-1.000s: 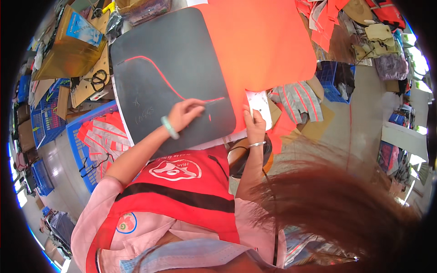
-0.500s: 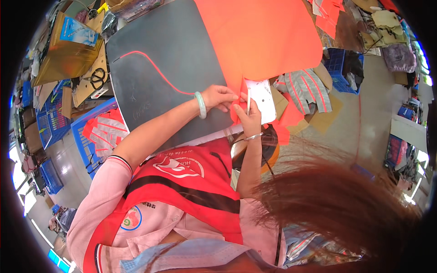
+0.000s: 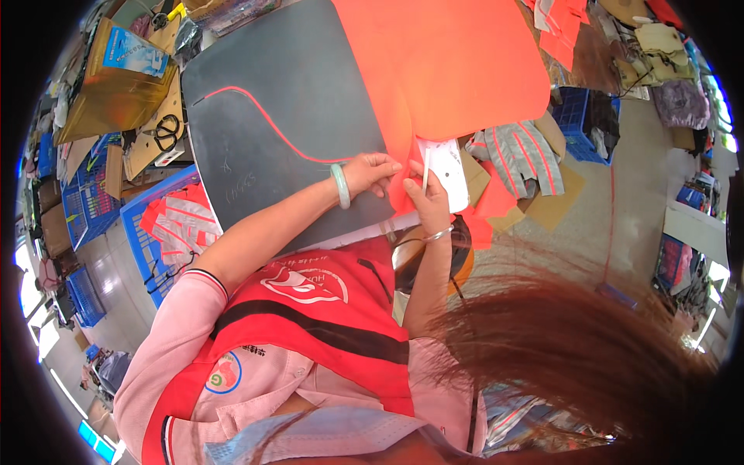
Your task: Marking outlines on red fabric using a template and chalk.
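My left hand (image 3: 370, 172), with a pale green bangle at its wrist, is closed in a pinch above the dark grey board (image 3: 287, 85). A thin red cord (image 3: 263, 111) with a dark tip curves across the board and runs in under this hand; its hidden end appears to be in the fingers. Close by on the right, my right hand (image 3: 428, 200) is closed around a slim white stick-like tool (image 3: 427, 169) that points away from me. Orange-red sheet material (image 3: 401, 139) lies just beyond and between both hands. A white plate (image 3: 449, 174) sits beside my right hand.
Grey fabric pieces with orange stripes (image 3: 515, 159) lie right of the plate. Blue crates (image 3: 143, 232) stand at the left, and another blue crate (image 3: 572, 116) at the far right. Black-handled scissors (image 3: 167, 133) rest on cardboard at the left. Orange sheet (image 3: 465, 70) covers the far right.
My left hand has shifted slightly toward me, baring a bit more of the cord. My right hand has drawn slightly right with the white tool, widening the gap between the hands.
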### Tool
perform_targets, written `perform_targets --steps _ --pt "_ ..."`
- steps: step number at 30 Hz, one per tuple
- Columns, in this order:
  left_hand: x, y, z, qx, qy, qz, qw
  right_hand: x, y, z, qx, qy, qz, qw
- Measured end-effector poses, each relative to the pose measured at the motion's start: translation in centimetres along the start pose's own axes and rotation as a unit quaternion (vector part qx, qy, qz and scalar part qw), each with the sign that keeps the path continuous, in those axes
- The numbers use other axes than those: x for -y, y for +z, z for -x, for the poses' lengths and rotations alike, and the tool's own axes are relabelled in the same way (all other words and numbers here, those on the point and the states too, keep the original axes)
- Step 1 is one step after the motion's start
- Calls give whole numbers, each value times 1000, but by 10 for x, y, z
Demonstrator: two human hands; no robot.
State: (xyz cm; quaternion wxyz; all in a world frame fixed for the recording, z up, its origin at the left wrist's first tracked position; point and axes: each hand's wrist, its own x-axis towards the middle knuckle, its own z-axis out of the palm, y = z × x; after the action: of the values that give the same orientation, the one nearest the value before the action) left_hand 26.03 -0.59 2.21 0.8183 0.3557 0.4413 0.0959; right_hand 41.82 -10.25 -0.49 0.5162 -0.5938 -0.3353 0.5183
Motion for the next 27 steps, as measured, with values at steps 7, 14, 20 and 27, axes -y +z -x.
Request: perform_targets --steps 7,14,20,27 --pt "11 -2 12 -37 116 -125 985 37 3 -33 -126 -11 188 974" --pt "7 -7 43 -53 253 -301 918 69 64 -118 -62 -73 390 916" --pt "-4 -141 142 -534 366 -496 579 91 102 -135 -19 -67 536 842" --pt "79 -275 204 -515 100 95 846 81 112 -134 -2 -175 527 832"
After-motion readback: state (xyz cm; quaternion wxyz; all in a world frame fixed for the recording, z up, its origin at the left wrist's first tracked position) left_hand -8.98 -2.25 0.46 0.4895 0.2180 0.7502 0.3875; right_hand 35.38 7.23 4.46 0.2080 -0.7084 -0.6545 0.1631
